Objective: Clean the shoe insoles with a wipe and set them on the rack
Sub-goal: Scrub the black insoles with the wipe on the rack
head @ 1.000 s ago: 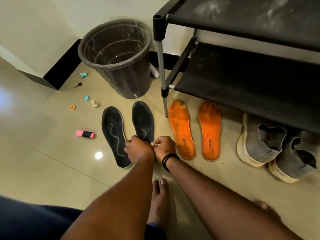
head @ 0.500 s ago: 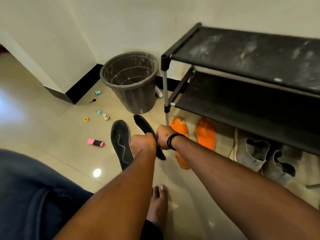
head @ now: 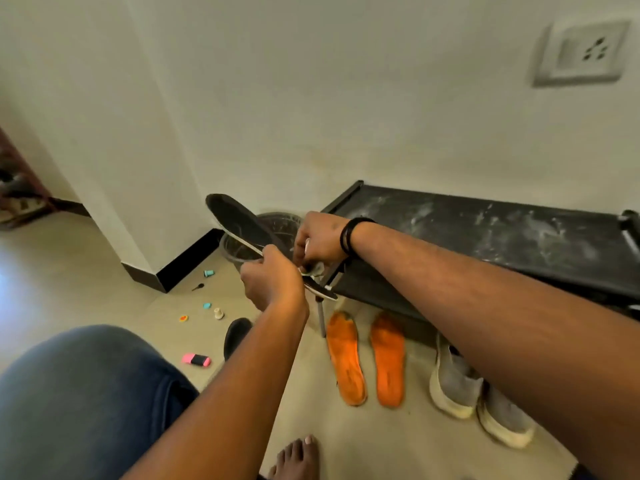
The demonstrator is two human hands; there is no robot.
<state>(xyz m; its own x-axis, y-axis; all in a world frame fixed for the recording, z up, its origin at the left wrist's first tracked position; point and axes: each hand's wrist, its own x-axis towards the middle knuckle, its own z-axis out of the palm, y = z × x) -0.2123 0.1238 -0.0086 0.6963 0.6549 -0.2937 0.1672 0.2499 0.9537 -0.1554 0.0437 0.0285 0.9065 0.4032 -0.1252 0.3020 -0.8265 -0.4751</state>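
left hand (head: 273,278): fingers curled on black insole (head: 242,223), gripping it mid-length from below
right hand (head: 320,240): fingers bunched, pinching a small whitish wipe (head: 313,270) against the insole's heel end
black insole: raised off floor, tilted, toe up-left toward wall, heel down-right just at rack corner post
second black insole (head: 237,336): on floor, mostly hidden behind left forearm
orange insoles (head: 367,358): pair flat on floor, side by side, toes at the rack's front edge
rack (head: 485,233): black, dusty top shelf, bare; front-left corner touching or just behind the held insole, cannot tell
bin (head: 277,226): dark, behind the hands, against wall
shoes (head: 478,393): grey pair on floor right of orange insoles, under right forearm
small bits (head: 195,359): pink-black item and little coloured pieces scattered on floor left of bin, well apart from hands
open room: bare floor at left; free space above rack
floor (head: 69,271): glossy beige tile
room: cream walls, black skirting, socket (head: 581,51) upper right
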